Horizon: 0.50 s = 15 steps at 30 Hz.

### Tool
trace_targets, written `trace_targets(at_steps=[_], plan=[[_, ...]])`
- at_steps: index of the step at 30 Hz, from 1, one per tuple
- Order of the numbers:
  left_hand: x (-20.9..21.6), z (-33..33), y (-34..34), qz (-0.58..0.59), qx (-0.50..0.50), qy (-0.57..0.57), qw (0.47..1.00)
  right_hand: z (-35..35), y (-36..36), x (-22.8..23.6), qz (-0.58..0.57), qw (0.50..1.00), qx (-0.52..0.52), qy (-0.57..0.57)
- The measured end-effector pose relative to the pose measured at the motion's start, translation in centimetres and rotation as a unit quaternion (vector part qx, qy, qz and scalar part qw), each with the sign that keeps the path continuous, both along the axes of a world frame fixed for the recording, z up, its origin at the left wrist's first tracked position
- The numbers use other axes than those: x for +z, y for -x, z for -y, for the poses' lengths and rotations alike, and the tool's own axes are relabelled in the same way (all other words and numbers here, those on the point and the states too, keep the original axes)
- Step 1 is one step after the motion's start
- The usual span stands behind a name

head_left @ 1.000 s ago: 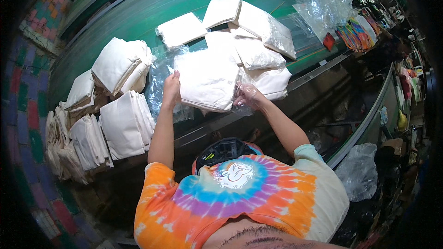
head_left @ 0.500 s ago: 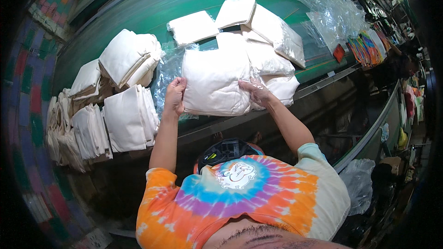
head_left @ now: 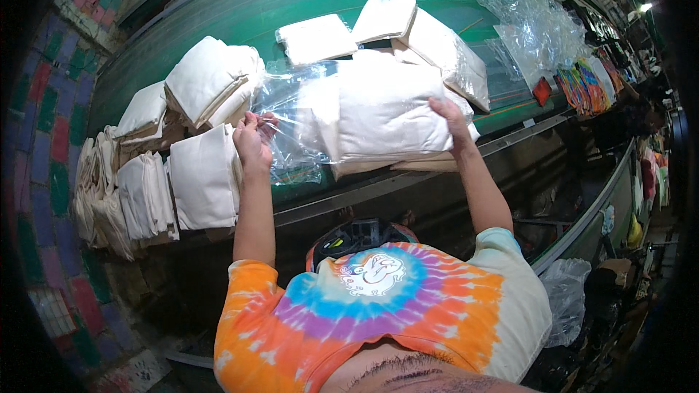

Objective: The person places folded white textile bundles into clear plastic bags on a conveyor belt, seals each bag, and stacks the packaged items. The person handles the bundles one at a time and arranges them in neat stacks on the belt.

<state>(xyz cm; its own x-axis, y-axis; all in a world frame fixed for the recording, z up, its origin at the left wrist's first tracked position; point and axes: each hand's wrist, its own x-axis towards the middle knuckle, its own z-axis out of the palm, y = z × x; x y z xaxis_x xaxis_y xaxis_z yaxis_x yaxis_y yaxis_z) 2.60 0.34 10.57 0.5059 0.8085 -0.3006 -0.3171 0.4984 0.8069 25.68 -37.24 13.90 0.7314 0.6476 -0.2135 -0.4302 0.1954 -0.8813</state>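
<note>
My left hand [head_left: 255, 142] is closed on the edge of a clear plastic bag [head_left: 291, 120], pulled out flat over the green table. At the bag's right a folded white cloth [head_left: 393, 113] lies against it; whether the cloth's left end is inside the bag or only overlaps it, I cannot tell. My right hand [head_left: 453, 127] grips the cloth's right edge, thumb on top, the other fingers mostly hidden. Just beyond are packed white cloths in clear plastic, among them a flat one [head_left: 317, 38], an upper one [head_left: 384, 16] and a larger one [head_left: 444, 54].
Stacks of folded white cloth [head_left: 211, 80] stand left of my left hand, with more [head_left: 204, 183] at the near edge. Loose clear plastic bags [head_left: 531, 18] lie at the far right, beside colourful tie-dyed pieces [head_left: 582, 87]. A metal rail [head_left: 502, 138] runs along the table's near side.
My right hand and the folded cloth have moved to the right. My left hand has let go of the cloth, shifted left and taken hold of the plastic bag, which is now stretched out.
</note>
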Motion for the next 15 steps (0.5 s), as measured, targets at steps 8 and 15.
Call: trace_targets(at_steps=[8,15], plan=[[-4.1,-2.4,-1.3,0.012,0.174,0.043,0.984,2.3,-1.3,-1.9,0.092,0.970,-0.220,-0.041],[-5.3,-2.0,-0.8,0.046,0.030,0.076,0.996,3.2,-1.4,-1.0,0.096,0.920,-0.374,-0.064]])
